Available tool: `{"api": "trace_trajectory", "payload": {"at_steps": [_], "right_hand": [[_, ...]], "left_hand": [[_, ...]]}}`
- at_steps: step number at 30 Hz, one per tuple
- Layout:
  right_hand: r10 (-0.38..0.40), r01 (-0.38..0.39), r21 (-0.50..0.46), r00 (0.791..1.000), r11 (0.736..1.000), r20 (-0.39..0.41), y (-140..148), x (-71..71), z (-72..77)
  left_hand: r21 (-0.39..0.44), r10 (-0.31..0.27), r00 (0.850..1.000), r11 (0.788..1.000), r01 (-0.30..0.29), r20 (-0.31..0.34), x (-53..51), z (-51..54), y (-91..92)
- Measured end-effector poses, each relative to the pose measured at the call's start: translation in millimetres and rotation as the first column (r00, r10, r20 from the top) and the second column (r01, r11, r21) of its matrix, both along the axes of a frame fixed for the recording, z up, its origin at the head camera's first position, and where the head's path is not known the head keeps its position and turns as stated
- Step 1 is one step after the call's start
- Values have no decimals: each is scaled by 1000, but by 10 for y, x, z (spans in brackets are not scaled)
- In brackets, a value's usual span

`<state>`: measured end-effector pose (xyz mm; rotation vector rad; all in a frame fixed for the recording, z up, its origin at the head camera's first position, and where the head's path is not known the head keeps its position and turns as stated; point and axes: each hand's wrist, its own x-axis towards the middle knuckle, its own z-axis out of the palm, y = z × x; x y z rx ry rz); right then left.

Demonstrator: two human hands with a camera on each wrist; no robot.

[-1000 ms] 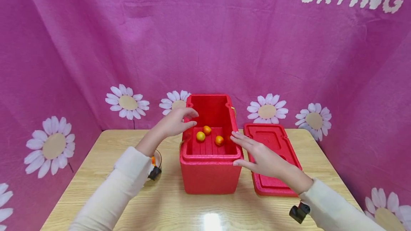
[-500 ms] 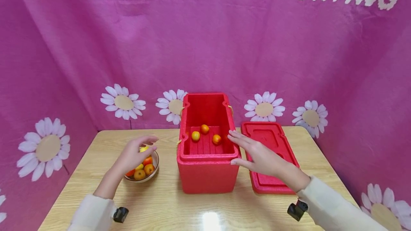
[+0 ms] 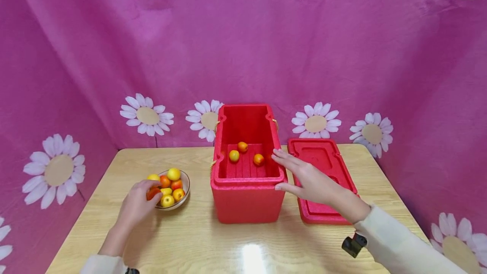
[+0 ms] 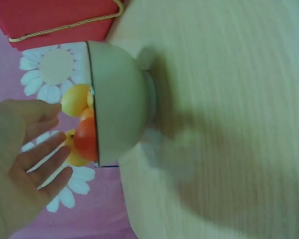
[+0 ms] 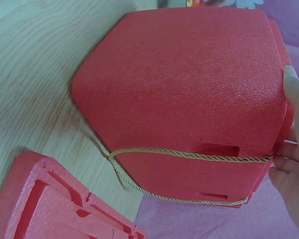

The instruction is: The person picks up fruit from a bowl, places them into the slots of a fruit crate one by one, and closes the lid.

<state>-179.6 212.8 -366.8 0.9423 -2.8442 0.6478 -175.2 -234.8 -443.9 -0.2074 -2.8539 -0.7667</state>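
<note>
The red box [image 3: 247, 207] is of pebbly, foam-like stuff with rounded corners, standing at the middle of the tabletop's [image 3: 205, 244] back edge. Three glossy, round fruits [image 3: 258, 159] (one yellow, two orange-red) lie apart on its ribbed floor. Flat beside it, toward the tabletop's right edge, is the matching lid [image 3: 316, 209], its face moulded with shallow recesses. Near the left edge sits a round bowl [image 4: 119, 104] heaped with smooth yellow and red fruit.

The left hand [image 3: 136, 202] is at the bowl's left rim, fingers apart around a red fruit [image 3: 153, 193]; whether they touch it I cannot tell. The right hand [image 3: 304, 176] rests at the box's near right corner, its fingers over the side rim and its thumb spread away from them.

Only the left wrist view shows the bowl's plain, curved outside and small foot. The right wrist view adds two slots in the box's side, with a twisted golden cord [image 5: 189, 155] looped there.
</note>
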Motion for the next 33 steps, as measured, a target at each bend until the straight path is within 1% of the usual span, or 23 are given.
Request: {"api": "trace_trajectory", "payload": {"at_steps": [3, 5, 8, 15, 19, 24, 28, 33], "right_hand": [[-4, 4, 3, 1000, 1000, -7, 9, 1, 7], [-4, 4, 7, 1000, 1000, -13, 13, 1, 9], [1, -1, 3, 1000, 1000, -19, 15, 0, 11], [12, -12, -3, 999, 1000, -36, 10, -5, -5], [17, -18, -5, 999, 1000, -42, 2, -8, -25], [18, -18, -4, 999, 1000, -44, 0, -1, -37], [15, -15, -6, 999, 1000, -40, -2, 2, -39], [6, -7, -7, 999, 1000, -42, -4, 5, -43]], "left_hand": [[-58, 44, 998, 997, -41, 37, -2, -3, -19], [-74, 47, 998, 996, -44, 47, -10, -10, -30], [-86, 43, 998, 996, -39, 56, -29, -31, -45], [-133, 25, 989, 991, -6, 143, -87, -81, -63], [-147, 11, 987, 989, 13, 158, -102, -104, -73], [-148, -10, 989, 989, 32, 148, -96, -79, -67], [-137, -27, 988, 989, 48, 152, -73, -18, -60], [-118, -82, 980, 988, 104, 180, -70, 71, -61]]}}
